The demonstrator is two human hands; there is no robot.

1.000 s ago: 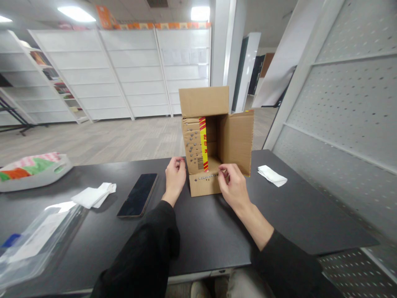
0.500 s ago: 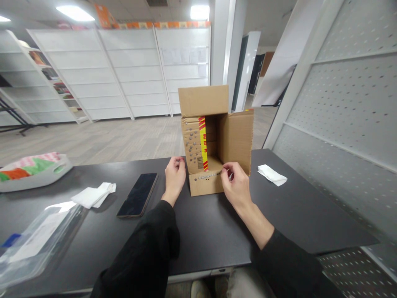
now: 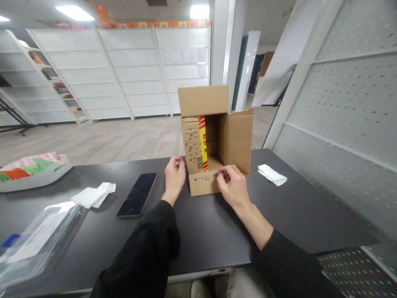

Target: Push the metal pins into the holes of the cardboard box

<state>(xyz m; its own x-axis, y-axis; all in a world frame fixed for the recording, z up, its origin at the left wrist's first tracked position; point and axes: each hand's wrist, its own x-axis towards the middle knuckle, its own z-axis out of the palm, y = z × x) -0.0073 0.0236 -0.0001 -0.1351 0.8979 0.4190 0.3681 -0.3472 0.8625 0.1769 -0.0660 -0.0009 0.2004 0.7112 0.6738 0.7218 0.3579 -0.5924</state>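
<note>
While I run this from afar, the open cardboard box point(image 3: 223, 136) stands on the bench point(image 3: 217, 231), clock centre. My right hand point(image 3: 231, 176) is at its 5 o'clock, thumb and fingers drawn together by the right end of the row of grey studs point(image 3: 206, 176) on the lower flap point(image 3: 201, 189); can't tell if anything's pinched. My left hand point(image 3: 175, 169) is just beside it at 8, thumb and fingers pressed together, contents unreadable. Risks: a hard push could slide the box, since no clear bracing shows; uneven pressure could buckle the flap; any loosely pinched stud could drop toward the phone point(image 3: 138, 195), farther out at 8.
</note>
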